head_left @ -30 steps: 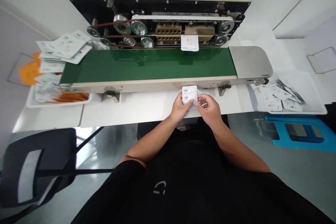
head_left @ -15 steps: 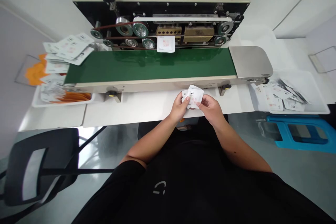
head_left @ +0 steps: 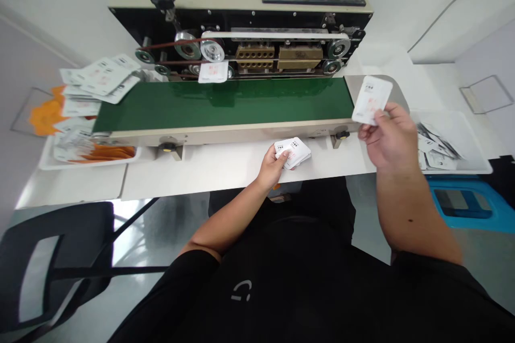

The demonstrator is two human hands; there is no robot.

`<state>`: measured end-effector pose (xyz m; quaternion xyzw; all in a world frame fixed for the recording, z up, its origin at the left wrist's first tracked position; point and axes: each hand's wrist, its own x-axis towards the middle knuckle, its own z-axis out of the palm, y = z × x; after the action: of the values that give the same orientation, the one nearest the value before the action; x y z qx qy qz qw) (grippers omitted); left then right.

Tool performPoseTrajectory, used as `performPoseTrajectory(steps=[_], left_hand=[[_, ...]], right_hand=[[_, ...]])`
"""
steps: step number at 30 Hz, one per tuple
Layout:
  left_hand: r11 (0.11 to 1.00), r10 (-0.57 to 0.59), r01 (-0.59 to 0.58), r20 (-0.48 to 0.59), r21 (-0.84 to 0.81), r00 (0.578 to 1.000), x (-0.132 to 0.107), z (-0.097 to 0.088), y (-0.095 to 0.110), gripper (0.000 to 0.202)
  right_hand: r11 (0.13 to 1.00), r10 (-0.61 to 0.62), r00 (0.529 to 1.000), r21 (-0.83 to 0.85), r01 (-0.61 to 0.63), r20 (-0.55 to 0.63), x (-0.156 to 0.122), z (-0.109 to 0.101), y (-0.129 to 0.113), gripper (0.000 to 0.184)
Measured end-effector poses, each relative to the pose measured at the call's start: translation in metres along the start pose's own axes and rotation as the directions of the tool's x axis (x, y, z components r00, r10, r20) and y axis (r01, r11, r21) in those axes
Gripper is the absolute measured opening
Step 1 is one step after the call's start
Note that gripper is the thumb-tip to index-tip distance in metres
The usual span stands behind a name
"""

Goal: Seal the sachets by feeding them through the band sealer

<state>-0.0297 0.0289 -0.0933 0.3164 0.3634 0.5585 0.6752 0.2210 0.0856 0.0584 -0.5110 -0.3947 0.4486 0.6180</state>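
Note:
My left hand [head_left: 272,167] is closed on a small stack of white printed sachets [head_left: 295,151], fanned a little, in front of the machine's base. A single white sachet [head_left: 372,101] with dark and pinkish print is pinched by its lower corner in my right hand [head_left: 392,136], raised over the metal end plate [head_left: 354,84] of the green conveyor belt [head_left: 257,102]. Another sachet [head_left: 213,72] hangs from the band sealing machine [head_left: 241,10], its top edge between the bands near a left pulley.
At the left, a heap of sachets [head_left: 104,77] lies over the belt's end, above a white tray [head_left: 48,158] with orange packets [head_left: 108,151]. A white tray [head_left: 480,163] of sachets stands right. Below are a blue stool [head_left: 491,201] and a black chair [head_left: 92,236].
My right hand has left the stack and moved right and up with one sachet. The sachet in the machine has travelled left. My left hand still holds the stack.

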Motion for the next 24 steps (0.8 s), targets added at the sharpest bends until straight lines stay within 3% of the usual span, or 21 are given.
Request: performPoseTrajectory(steps=[4, 9, 16, 24], left_hand=[[1.0, 0.011, -0.011, 0.007, 0.021, 1.0, 0.001, -0.001, -0.002, 0.058], [0.999, 0.013, -0.013, -0.003, 0.035, 1.0, 0.002, -0.002, -0.005, 0.058], [1.0, 0.012, -0.012, -0.017, 0.02, 1.0, 0.001, -0.003, -0.006, 0.058], [1.0, -0.005, 0.005, -0.017, 0.027, 1.0, 0.001, -0.003, -0.004, 0.061]], right_hand=[[0.993, 0.072, 0.997, -0.09, -0.073, -0.014, 0.049, 0.0, -0.026, 0.019], [0.968, 0.194, 0.981, -0.161, -0.192, -0.004, 0.088, 0.017, -0.029, 0.024], [0.962, 0.212, 0.977, -0.179, -0.206, 0.019, 0.104, 0.041, -0.023, 0.023], [0.916, 0.248, 0.968, -0.334, -0.222, 0.038, 0.113, 0.071, -0.023, 0.014]])
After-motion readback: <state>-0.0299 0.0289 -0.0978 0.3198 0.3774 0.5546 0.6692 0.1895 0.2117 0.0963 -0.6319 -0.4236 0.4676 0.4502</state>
